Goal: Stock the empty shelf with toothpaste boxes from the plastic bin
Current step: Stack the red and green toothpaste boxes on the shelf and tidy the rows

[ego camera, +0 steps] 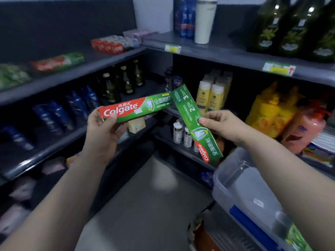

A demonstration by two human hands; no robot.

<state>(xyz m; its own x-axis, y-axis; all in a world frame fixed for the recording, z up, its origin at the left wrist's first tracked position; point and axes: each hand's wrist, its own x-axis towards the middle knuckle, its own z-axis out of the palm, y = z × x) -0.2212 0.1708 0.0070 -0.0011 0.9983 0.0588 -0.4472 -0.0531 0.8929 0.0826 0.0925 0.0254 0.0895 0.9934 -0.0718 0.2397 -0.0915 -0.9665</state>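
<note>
A level box [137, 108] is clamped in the left grip [103, 129], nearer the shelf [81, 74]; a slanted box [189, 110], in the right grip [223, 125].

One view only, worn on the head, wide-angle, tipped forward and down into the corner where the shelving [72, 77] meets. The plastic bin [241, 180] sits close, low and right. Up-left of the bin, at arm's length, left hand [101, 127] grips the left-hand toothpaste box [137, 108], right hand [223, 125] the right-hand toothpaste box [191, 113]. Floor [145, 196] shows left of the bin.
</note>
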